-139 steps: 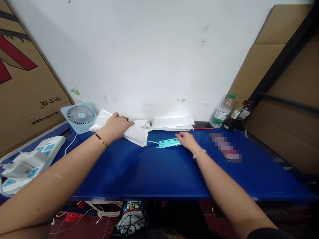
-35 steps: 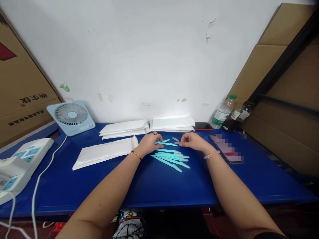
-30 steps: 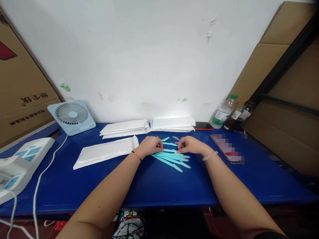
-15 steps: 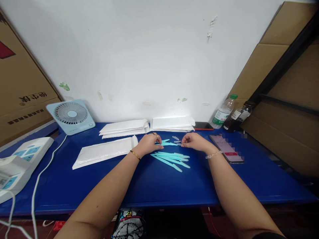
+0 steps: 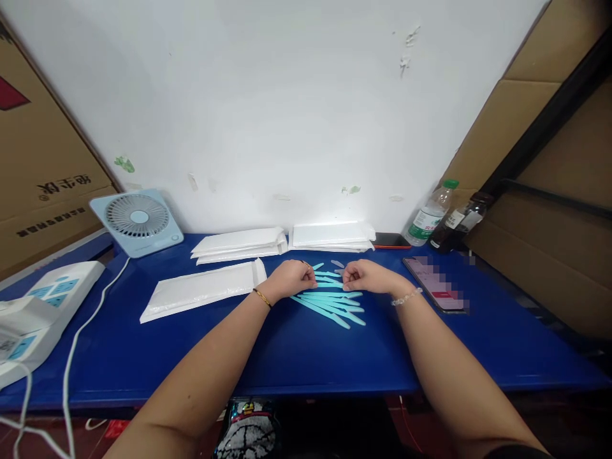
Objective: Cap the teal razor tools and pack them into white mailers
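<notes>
White packet point(image 5: 203, 290): flat at left. Left hand point(image 5: 289, 278): fingers pinched on one end of a turquoise stick point(image 5: 329, 283). Fanned sticks point(image 5: 332, 308): on the surface point(image 5: 329, 363), nearer the person. Translucent pieces point(image 5: 337, 264): detached, beyond. Right hand point(image 5: 369, 278): fingers pinched at the stick's other end. Judged partway: some separated, most still fanned.

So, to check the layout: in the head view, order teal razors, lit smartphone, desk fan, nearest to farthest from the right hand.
1. Teal razors: at the right hand
2. Lit smartphone: to the hand's right
3. Desk fan: far left, near the wall
</notes>
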Motion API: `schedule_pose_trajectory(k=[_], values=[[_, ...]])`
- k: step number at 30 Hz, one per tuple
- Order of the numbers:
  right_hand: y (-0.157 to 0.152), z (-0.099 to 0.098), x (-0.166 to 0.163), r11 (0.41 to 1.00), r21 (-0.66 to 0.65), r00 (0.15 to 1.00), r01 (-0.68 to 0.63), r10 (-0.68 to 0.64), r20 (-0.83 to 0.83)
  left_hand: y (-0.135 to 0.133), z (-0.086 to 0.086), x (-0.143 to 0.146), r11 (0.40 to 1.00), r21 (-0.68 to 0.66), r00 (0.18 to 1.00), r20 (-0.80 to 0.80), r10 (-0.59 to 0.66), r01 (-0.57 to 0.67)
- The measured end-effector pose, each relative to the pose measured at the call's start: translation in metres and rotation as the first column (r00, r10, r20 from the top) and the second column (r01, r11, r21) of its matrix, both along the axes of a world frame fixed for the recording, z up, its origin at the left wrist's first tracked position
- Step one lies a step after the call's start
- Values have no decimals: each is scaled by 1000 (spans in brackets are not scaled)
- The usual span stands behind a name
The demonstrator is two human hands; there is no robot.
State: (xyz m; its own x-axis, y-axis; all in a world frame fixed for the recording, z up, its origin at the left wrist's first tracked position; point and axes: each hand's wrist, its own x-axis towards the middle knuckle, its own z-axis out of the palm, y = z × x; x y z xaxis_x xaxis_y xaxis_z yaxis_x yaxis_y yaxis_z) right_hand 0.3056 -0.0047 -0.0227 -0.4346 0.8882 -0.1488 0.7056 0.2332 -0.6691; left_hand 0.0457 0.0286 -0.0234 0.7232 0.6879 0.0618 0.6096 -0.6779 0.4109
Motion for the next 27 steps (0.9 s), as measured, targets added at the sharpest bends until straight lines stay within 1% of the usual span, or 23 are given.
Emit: schedule_pose_trajectory(k=[3, 6, 8, 10, 12, 14, 17, 19, 23, 25, 27], values=[[3, 1, 8, 991, 46, 992, 127, -126, -23, 4, -1, -2, 992, 106, 997, 2, 73, -73], [2, 7, 11, 972, 92, 976, 216, -213, -35, 4, -2, -2, 984, 120, 991, 30, 128, -131], [-2, 12, 11, 976, 104, 982, 190, -191, -5, 2, -1, -1, 985, 120, 991, 59, 121, -128], [-5, 15, 9, 994, 68, 994, 89, -93, 60, -2, 0, 1, 992, 101, 996, 66, 66, -72], [-9, 16, 6, 1000, 5, 992, -19, 18, 125, -4, 0, 3, 998, 59, 999, 40, -2, -1], [-10, 16, 3, 997, -34, 985, -64, 68, 158, -5, -1, 5, 999, 35, 999, 2, -42, 42], [-10, 13, -2, 997, -47, 989, -55, 61, 137, -6, -3, 6, 998, 46, 998, -54, -32, 35], [-8, 11, -3, 999, -32, 992, -44, 47, 114, -6, -2, 7, 999, 43, 998, -65, -12, 15], [-7, 11, 1, 999, 31, 994, -29, 26, 104, -7, 2, 5, 998, -11, 998, -26, -57, 57], [-7, 12, 5, 998, 63, 995, -27, 21, 100, -5, 4, 1, 997, -6, 997, -10, -72, 72], [-6, 13, 9, 996, 85, 996, 8, -16, 88, -2, 4, -4, 999, 19, 999, 3, -44, 44]])
